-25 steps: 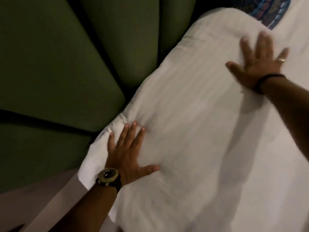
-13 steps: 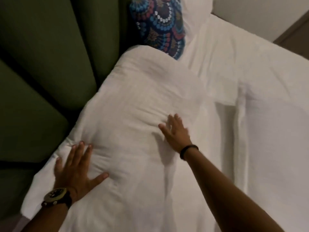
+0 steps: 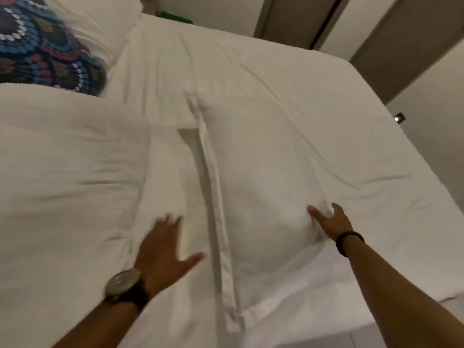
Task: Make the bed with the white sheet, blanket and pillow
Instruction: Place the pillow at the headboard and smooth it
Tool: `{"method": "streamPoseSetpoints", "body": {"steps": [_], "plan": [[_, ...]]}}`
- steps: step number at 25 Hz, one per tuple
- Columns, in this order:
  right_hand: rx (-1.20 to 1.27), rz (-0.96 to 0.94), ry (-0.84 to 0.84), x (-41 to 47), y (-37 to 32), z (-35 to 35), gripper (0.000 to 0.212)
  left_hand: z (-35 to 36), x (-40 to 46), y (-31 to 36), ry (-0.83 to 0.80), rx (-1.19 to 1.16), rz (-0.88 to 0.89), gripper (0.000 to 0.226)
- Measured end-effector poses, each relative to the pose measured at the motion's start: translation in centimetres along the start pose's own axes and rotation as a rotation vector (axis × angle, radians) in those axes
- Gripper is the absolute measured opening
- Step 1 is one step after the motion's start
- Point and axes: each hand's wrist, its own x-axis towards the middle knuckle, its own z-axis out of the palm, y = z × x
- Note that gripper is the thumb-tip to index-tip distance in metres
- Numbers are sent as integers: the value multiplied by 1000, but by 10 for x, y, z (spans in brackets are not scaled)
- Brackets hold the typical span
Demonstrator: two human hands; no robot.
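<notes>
A white pillow [image 3: 65, 167] lies at the left of the bed. My left hand [image 3: 163, 249], with a watch on the wrist, hovers open and blurred just right of it, above the white sheet [image 3: 173, 177]. The white blanket [image 3: 271, 151] covers the right part of the bed, and its folded hem [image 3: 218, 222] runs toward me. My right hand [image 3: 331, 222], with a black band on the wrist, rests open on the blanket with its fingers spread, pressing into a bulge in the fabric.
A patterned blue and red cushion [image 3: 47, 51] leans at the top left, with another white pillow [image 3: 100, 23] behind it. Brown doors [image 3: 296, 18] and a pale wall stand beyond the bed. The bed's near right corner [image 3: 376, 305] drops to the floor.
My view has swung right, away from the green headboard toward the bed's middle. Both hands left the pillow; the left moved right onto the sheet area, the right onto the blanket.
</notes>
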Motion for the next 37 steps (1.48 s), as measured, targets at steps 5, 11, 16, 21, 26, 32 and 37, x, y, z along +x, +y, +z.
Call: {"method": "streamPoseSetpoints", "body": {"steps": [5,11,16,21,26,32,37], "plan": [[132,79,-102,83,37,-11,118,54,49,149,-294,-599,-306,136],[406,15,-192,27,43,14,63,54,53,152,-65,-878,-561,139],[677,-174,-71,-72,3,27,25,-44,33,151,-54,-751,-505,106],[758,-396,-1,-167,-108,8,39,-168,-17,133,49,-696,-417,78],[889,-524,-98,-295,-179,45,31,-297,-109,68,275,-669,-285,52],[681,-401,-340,-380,-215,202,67,-365,-191,-80,461,-600,-370,81],[307,-92,-717,-398,-171,301,101,-286,-230,-192,272,-226,-709,130]]}}
